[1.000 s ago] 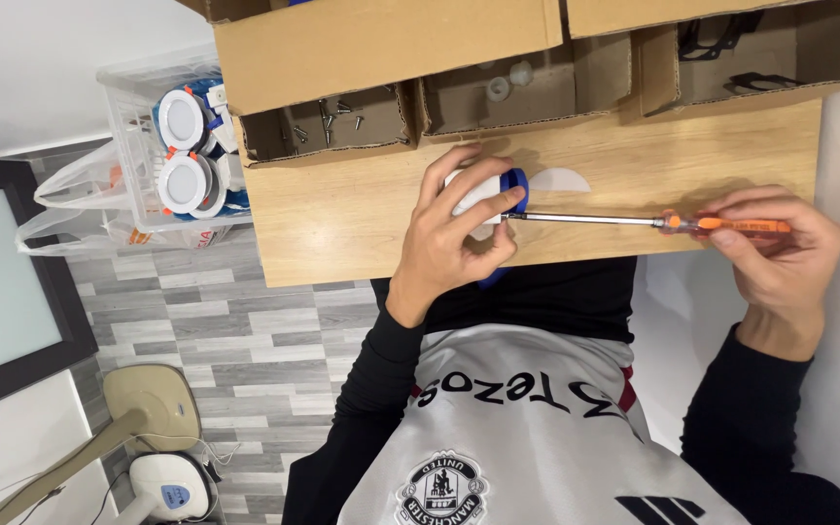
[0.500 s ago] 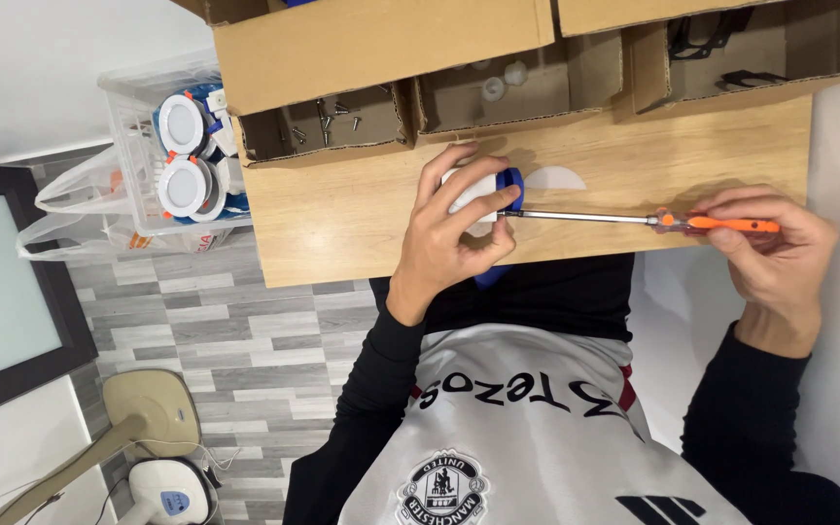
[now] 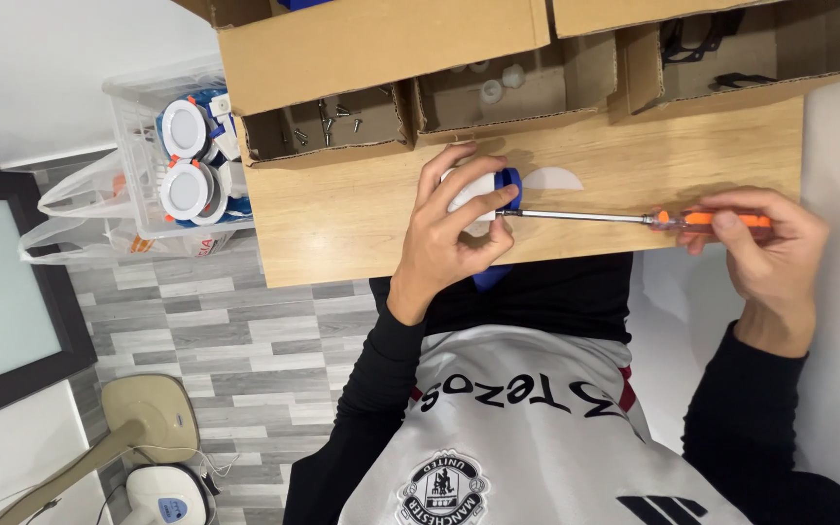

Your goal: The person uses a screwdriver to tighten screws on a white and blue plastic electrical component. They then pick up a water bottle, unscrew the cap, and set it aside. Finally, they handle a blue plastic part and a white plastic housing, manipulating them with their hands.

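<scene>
The left hand (image 3: 444, 248) is wrapped over a small white and blue fitting (image 3: 483, 190) that sits on the wooden table (image 3: 342, 219), near its front edge and just before the row of cardboard boxes (image 3: 381, 44); the grip is closed on it, fingers arched over the top and thumb pressed at the side nearest the tool, so most of the piece is hidden; it looks like a light, stiff moulded plastic part, smooth enough to twist or skid under a push, and likely to crack or mar if squeezed hard, so the broad rim is the sound place to hold it, as the hand does, keeping it pinned flat against the table; the right hand (image 3: 755, 248) holds a screwdriver (image 3: 634, 217) by its orange handle, grip shut around it with fingertips and thumb on the handle; the long steel shaft lies nearly level above the table and its tip meets the fitting beside the left thumb; the tool is rigid and light, though so long a shaft may slip off a small screw head if it tilts; both forearms, in black sleeves, come in from the body, the left wrist bent over the piece, the right arm held out well apart to the side; a thin white disc (image 3: 551, 180) lies on the table just beyond the fitting; a clear bin (image 3: 148, 209) of similar round fittings stands off the table's left end.
</scene>
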